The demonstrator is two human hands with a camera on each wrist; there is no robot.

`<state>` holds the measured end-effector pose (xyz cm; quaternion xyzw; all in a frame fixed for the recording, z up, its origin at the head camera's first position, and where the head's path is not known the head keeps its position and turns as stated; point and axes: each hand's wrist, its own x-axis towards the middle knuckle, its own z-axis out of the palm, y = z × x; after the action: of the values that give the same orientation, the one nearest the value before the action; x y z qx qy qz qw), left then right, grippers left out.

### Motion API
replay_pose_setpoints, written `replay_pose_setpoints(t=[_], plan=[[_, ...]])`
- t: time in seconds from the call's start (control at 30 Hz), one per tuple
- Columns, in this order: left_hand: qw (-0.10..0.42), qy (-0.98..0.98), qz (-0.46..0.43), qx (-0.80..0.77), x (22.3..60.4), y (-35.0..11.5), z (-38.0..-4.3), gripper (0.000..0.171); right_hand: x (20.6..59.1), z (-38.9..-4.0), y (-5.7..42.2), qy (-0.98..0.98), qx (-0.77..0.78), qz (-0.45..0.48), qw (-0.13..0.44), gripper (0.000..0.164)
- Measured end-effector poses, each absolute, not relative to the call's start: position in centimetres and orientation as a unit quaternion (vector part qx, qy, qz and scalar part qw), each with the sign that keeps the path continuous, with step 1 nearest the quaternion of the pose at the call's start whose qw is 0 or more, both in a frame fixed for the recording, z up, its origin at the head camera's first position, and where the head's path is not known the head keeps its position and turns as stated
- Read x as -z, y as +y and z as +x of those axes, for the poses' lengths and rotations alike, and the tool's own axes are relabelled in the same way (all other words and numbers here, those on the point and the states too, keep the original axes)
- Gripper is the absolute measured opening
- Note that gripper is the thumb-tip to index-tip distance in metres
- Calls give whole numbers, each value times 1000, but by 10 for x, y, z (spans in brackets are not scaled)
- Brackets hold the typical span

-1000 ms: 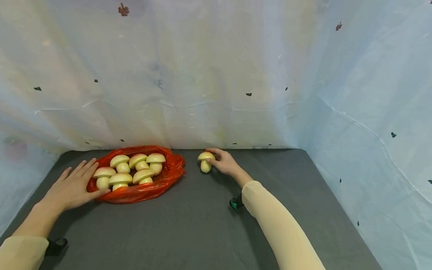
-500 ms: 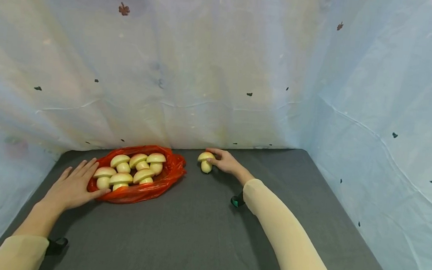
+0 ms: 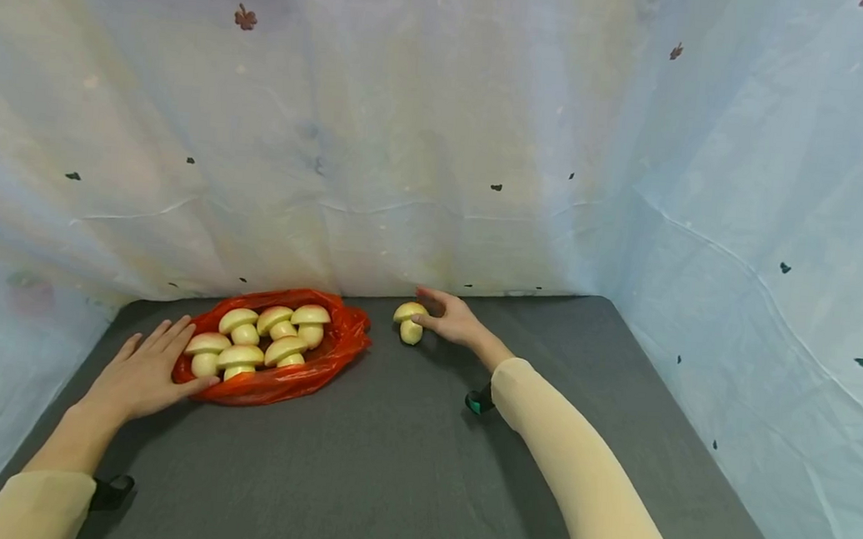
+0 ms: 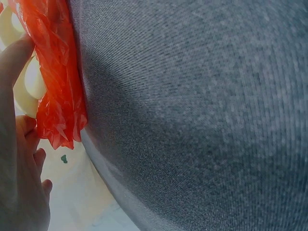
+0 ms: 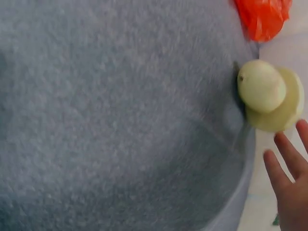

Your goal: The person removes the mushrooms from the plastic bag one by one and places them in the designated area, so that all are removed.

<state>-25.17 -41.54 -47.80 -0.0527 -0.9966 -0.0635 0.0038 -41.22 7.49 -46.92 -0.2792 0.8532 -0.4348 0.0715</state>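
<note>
Several mushrooms with pale yellow, pink-tinged caps lie in a red plastic bag at the left of the table. My left hand rests along the bag's left rim, fingers spread and thumb on its near edge beside a mushroom. To the right of the bag, one lone mushroom lies on the table, cap away from me. My right hand is at its right side, thumb by the cap and fingers extended. In the right wrist view, straight fingers sit just beside the cap; whether the thumb touches it is hard to tell.
A dark grey cloth covers the table. Pale, patterned plastic sheeting hangs behind its far edge and along both sides. A black wrist strap shows at the left wrist, another strap at the right.
The right hand's fingers have lifted and spread away from the lone mushroom's cap, and the hand has shifted slightly right. The left hand and bag have stayed put.
</note>
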Motion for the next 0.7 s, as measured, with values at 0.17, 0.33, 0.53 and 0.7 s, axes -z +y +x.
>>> replay_pose_setpoints(t=[0.17, 0.33, 0.53, 0.7], plan=[[2, -996, -54, 64, 478, -415, -252, 117, 460, -405, 65, 856, 422, -298, 5, 63], [1, -997, -52, 66, 478, -415, -251, 117, 451, -393, 44, 839, 439, -321, -25, 57], [2, -996, -50, 67, 477, -414, -251, 118, 447, -381, 12, 831, 407, -373, -69, 55], [4, -996, -50, 72, 478, -415, -250, 117, 448, -373, -14, 828, 396, -390, -78, 54]])
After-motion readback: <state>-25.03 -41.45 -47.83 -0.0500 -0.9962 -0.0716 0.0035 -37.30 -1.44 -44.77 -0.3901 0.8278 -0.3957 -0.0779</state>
